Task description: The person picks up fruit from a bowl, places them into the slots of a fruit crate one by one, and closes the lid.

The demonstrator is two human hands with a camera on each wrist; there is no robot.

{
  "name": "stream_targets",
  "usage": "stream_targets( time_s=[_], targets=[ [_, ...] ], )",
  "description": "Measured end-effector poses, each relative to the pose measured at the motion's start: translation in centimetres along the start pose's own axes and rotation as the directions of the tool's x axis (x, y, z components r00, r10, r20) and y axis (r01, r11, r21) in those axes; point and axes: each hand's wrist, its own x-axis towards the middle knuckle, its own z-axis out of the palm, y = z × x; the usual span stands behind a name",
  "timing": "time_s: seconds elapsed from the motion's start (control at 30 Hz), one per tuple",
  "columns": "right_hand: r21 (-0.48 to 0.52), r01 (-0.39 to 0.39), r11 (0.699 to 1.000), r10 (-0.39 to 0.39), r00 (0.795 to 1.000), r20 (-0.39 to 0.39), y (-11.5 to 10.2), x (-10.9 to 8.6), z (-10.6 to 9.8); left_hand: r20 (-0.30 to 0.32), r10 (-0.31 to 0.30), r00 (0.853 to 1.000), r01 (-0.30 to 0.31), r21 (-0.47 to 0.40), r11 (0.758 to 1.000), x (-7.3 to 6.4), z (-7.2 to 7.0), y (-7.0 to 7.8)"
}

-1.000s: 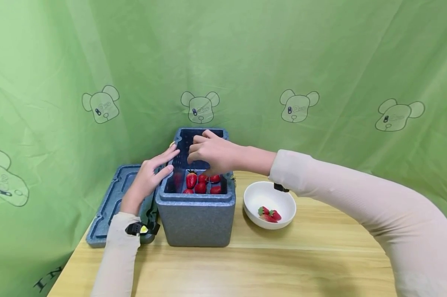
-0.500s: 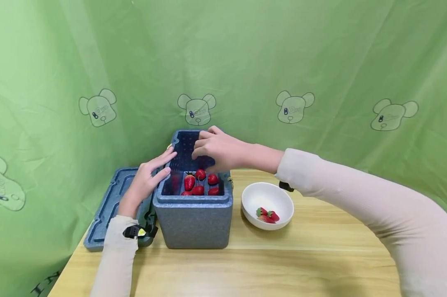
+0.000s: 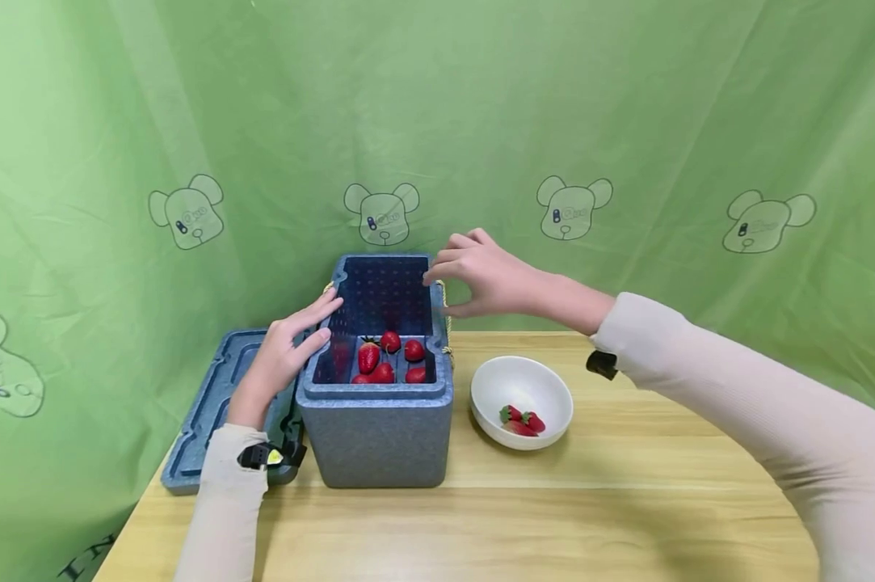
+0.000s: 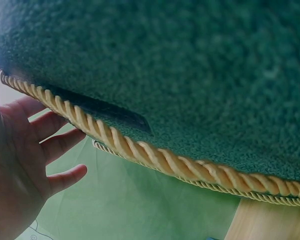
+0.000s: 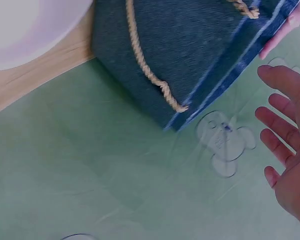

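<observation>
A grey-blue foam box (image 3: 376, 444) stands uncovered on the table, with several red strawberries (image 3: 368, 357) on its floor. My left hand (image 3: 282, 353) rests on the box's left rim, fingers extended; the left wrist view shows that hand (image 4: 20, 150) beside a twisted yellow rope (image 4: 140, 150) on the box's side. Just above the right rim hovers my right hand (image 3: 491, 275), holding nothing, its fingers apart and slightly bent. In the right wrist view this hand (image 5: 295, 135) is likewise bare. A white bowl (image 3: 484, 388) with several strawberries (image 3: 522, 422) sits right of the box.
The box's lid (image 3: 212, 404) lies on the wooden table (image 3: 553, 525), left of the box and partly under my left forearm. Behind everything hangs a green curtain (image 3: 466, 97) printed with bear heads.
My right hand has come up out of the box and moved right, over the right rim. More of the box's inside and its strawberries show. My left hand has stayed on the rim.
</observation>
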Motion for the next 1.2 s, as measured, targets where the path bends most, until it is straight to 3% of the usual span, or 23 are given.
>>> stream_targets(
  time_s=[0.27,0.73,1.2],
  targets=[
    [0.036,-0.1,0.994,0.1,0.995,-0.001,1.8,-3.8,1.4,-0.002,0.008,1.0,-0.008,-0.002,1.0,-0.4,-0.1,-0.2],
    [0.122,-0.216,0.969,0.211,0.976,0.05,3.1,-9.8,6.1,0.0,-0.006,1.0,0.006,-0.007,1.0,-0.4,-0.2,-0.3],
    [0.168,-0.218,0.961,0.193,0.969,0.157,2.9,-12.6,9.9,-0.001,0.016,1.0,-0.016,-0.002,1.0,0.1,0.0,-0.1]
  ],
)
